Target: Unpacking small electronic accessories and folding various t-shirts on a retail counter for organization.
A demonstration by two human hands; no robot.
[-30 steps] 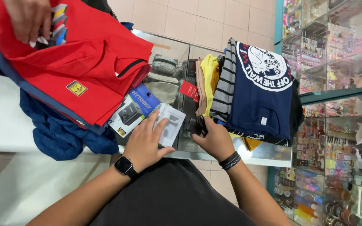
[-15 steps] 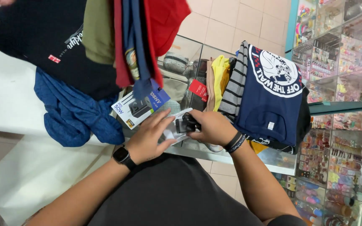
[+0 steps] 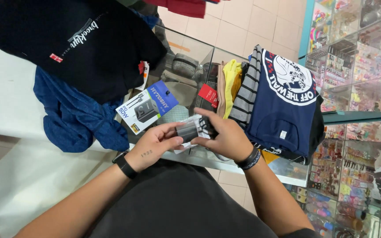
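Observation:
My left hand (image 3: 153, 145) and my right hand (image 3: 225, 136) together hold a small clear plastic packet with a dark item inside (image 3: 192, 131), just above the glass counter (image 3: 225, 164). The left fingers pinch its left end, the right hand wraps its right end. A blue and white charger box (image 3: 147, 105) lies flat on the glass right behind the packet. A black smartwatch sits on my left wrist and dark bands on my right wrist.
A black t-shirt (image 3: 67, 44) and a blue garment (image 3: 76, 119) lie on the left. A folded stack topped by a navy printed shirt (image 3: 283, 97) sits on the right. Display shelves of small goods (image 3: 362, 132) stand at the far right. Red cloth (image 3: 186, 6) hangs at the top edge.
The red shirt was lifted up and away, uncovering the black t-shirt. My hands picked the clear packet off the counter and now hold it between them.

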